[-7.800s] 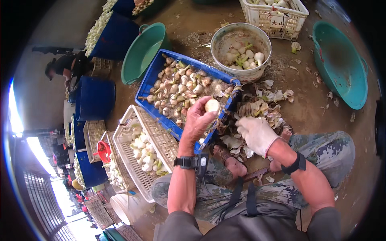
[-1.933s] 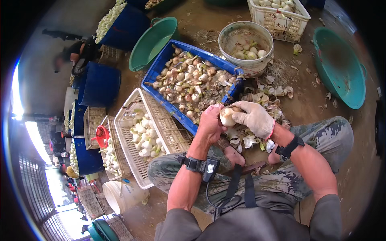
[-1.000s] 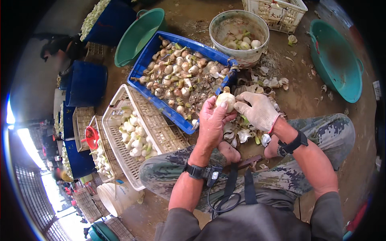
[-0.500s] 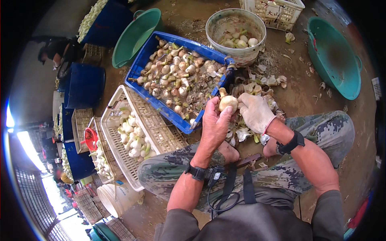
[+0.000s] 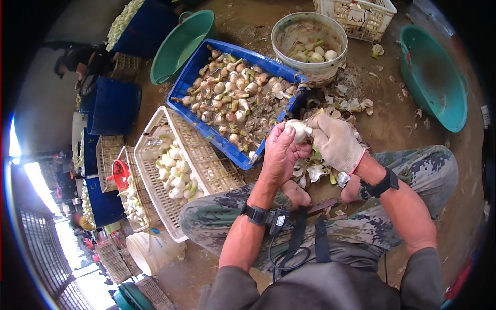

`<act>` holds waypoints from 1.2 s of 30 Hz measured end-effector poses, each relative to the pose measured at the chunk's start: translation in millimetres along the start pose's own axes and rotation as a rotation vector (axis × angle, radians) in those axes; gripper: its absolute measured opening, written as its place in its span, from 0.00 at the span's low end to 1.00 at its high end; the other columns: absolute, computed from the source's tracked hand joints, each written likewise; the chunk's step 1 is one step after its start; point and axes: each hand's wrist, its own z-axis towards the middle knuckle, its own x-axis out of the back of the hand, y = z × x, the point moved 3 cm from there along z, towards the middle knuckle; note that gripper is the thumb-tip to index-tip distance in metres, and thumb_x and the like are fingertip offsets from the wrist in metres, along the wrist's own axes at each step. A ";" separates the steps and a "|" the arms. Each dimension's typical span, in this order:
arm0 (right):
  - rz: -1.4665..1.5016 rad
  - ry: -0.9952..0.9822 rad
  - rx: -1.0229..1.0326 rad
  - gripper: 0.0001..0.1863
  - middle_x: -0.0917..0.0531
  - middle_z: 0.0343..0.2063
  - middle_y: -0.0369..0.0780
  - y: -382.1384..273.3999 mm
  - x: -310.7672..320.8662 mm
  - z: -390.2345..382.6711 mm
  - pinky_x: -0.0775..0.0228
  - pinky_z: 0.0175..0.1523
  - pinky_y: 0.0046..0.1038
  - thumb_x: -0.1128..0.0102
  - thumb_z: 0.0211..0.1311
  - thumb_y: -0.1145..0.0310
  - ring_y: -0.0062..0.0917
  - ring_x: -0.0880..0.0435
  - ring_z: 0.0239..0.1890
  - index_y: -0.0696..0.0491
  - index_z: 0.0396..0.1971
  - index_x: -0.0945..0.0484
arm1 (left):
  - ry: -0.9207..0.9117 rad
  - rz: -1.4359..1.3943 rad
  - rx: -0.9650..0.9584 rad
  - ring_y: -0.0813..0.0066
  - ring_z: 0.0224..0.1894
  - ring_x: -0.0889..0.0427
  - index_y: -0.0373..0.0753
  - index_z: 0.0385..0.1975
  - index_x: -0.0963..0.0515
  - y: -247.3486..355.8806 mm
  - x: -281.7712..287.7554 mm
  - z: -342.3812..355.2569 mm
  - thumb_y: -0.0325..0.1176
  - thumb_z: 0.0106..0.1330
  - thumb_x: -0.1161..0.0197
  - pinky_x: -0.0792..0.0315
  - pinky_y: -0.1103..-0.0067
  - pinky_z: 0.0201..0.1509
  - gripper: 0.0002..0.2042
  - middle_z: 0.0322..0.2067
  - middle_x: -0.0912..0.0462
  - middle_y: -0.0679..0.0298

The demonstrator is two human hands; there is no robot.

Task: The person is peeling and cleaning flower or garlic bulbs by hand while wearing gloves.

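My left hand (image 5: 281,152) is bare and grips a pale garlic bulb (image 5: 298,129) at its top. My right hand (image 5: 336,140), in a white glove, pinches the same bulb from the right side. Both hands hover over a pile of loose white skins (image 5: 310,170) between my knees. Just beyond them lies a blue crate (image 5: 204,62) full of unpeeled garlic with stalks. To the left stands a white slatted crate (image 5: 155,175) with several cleaned white bulbs in it.
A pale round bucket (image 5: 289,26) with some bulbs stands behind the blue crate. A green basin (image 5: 178,46) lies at the back left, a teal basin (image 5: 431,77) at the right, a white basket (image 5: 361,15) at the top. Blue bins and stacked crates line the left; another person crouches there.
My hands keep working the bulb held between them; they have shifted slightly lower and right. The view has tilted a little.
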 end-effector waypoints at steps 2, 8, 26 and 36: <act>0.101 -0.027 -0.041 0.06 0.20 0.25 0.44 -7.0 0.0 -1.3 0.28 0.35 0.32 0.48 0.63 0.72 0.28 0.20 0.28 0.59 0.34 0.24 | 0.082 0.008 0.009 0.72 0.28 0.19 0.37 0.49 0.34 -0.9 6.3 -0.9 0.41 0.71 0.46 0.24 0.78 0.29 0.15 0.36 0.20 0.60; 0.612 0.315 -0.197 0.09 0.23 0.24 0.36 1.7 39.4 17.9 0.28 0.32 0.21 0.55 0.69 0.71 0.18 0.23 0.24 0.59 0.34 0.27 | 0.181 0.089 -0.077 0.75 0.24 0.25 0.40 0.44 0.30 12.0 24.4 2.2 0.39 0.67 0.49 0.34 0.81 0.24 0.12 0.31 0.22 0.60; 0.569 -0.432 -0.603 0.16 0.18 0.30 0.40 17.0 -12.3 -6.5 0.26 0.30 0.23 0.46 0.69 0.62 0.22 0.19 0.25 0.62 0.41 0.22 | 0.040 0.599 -0.243 0.74 0.46 0.22 0.31 0.64 0.39 9.6 3.0 0.7 0.46 0.72 0.46 0.27 0.77 0.51 0.28 0.47 0.21 0.54; 0.866 -0.233 -0.506 0.17 0.20 0.28 0.36 7.7 -11.7 -3.3 0.26 0.31 0.22 0.49 0.71 0.64 0.18 0.21 0.25 0.62 0.47 0.25 | 0.184 1.475 -1.030 0.58 0.50 0.23 0.33 0.50 0.26 41.2 -7.8 -17.1 0.47 0.65 0.38 0.34 0.65 0.57 0.24 0.46 0.21 0.49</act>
